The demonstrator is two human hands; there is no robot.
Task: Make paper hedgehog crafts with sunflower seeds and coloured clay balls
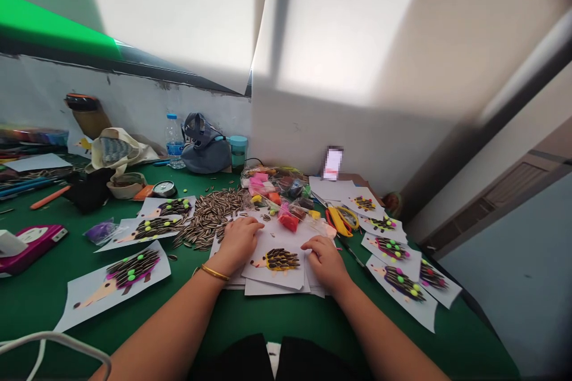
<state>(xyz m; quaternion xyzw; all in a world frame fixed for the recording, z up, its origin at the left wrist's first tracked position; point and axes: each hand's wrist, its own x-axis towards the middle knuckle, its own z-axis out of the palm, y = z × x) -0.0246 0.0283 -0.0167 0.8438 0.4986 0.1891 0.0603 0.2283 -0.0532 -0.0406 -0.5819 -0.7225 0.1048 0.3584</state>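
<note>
In front of me lies a white paper sheet (268, 277) with a hedgehog picture (282, 259) on it. The hedgehog has a pale face, a yellow body and striped sunflower seeds for spines. My left hand (240, 242), with a gold bracelet at the wrist, rests on the paper's upper left, fingers reaching right and holding nothing. On the right edge of the sheet lies my right hand (326, 259), its index finger stretched towards the hedgehog and nothing in it. More white sheets lie under this picture. A heap of sunflower seeds (210, 217) spreads just beyond my left hand.
Finished-looking hedgehog cards (397, 283) lie at the right, others (134, 271) at the left. Bags of coloured clay (289, 220), yellow-handled scissors (342, 220) and a phone (332, 164) stand or lie behind. A water bottle (174, 146) and a grey-blue bag (205, 152) are near the wall.
</note>
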